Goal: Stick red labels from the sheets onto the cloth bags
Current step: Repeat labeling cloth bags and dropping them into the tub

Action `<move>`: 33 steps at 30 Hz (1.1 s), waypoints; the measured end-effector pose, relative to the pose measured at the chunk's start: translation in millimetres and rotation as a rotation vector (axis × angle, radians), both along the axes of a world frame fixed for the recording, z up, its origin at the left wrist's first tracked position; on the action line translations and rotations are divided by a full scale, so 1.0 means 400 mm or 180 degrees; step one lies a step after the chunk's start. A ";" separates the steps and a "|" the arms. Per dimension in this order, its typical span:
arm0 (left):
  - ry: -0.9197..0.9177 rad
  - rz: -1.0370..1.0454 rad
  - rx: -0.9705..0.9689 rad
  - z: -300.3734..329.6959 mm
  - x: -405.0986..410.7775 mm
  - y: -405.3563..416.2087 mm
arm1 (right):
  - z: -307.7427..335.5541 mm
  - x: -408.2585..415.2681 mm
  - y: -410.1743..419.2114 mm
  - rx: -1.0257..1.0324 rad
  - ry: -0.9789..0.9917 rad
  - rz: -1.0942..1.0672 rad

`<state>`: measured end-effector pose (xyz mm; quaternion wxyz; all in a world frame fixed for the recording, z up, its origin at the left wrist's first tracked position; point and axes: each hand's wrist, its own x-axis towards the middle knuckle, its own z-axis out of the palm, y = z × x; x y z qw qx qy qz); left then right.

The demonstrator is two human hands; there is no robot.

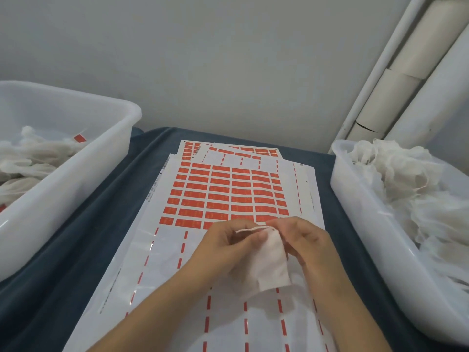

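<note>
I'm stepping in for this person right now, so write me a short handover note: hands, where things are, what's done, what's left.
Left hand and right hand: both pinch the top edge of one small white cloth bag above the white sheet of red rectangular labels. No label shows on it.
Right translucent plastic tub: heap of white bags, no labels showing.
Left translucent plastic tub: bags, red labels showing on some.
Done: the sheet's near rows are peeled.
Left: label this bag, then likely the right tub's heap.
</note>
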<state>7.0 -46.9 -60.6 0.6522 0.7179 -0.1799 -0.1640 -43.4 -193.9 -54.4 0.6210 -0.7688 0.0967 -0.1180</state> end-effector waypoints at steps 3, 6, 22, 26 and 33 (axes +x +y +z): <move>0.0004 -0.0148 -0.0063 0.006 -0.003 0.003 | 0.002 -0.010 -0.002 -0.0129 -0.0059 0.0116; 0.0049 -0.0146 -0.0137 0.008 -0.003 0.006 | 0.005 -0.013 -0.003 -0.0084 -0.0074 0.0082; -0.0497 -0.1231 0.0251 0.018 -0.046 -0.007 | 0.008 -0.018 -0.017 0.0834 -0.0532 -0.0614; -0.0563 -0.1353 0.0305 0.027 -0.043 -0.003 | 0.009 -0.020 -0.013 0.1088 -0.0617 -0.0539; -0.1138 0.0164 0.0314 0.008 -0.038 -0.004 | 0.036 -0.024 -0.020 0.1267 -0.1094 -0.0134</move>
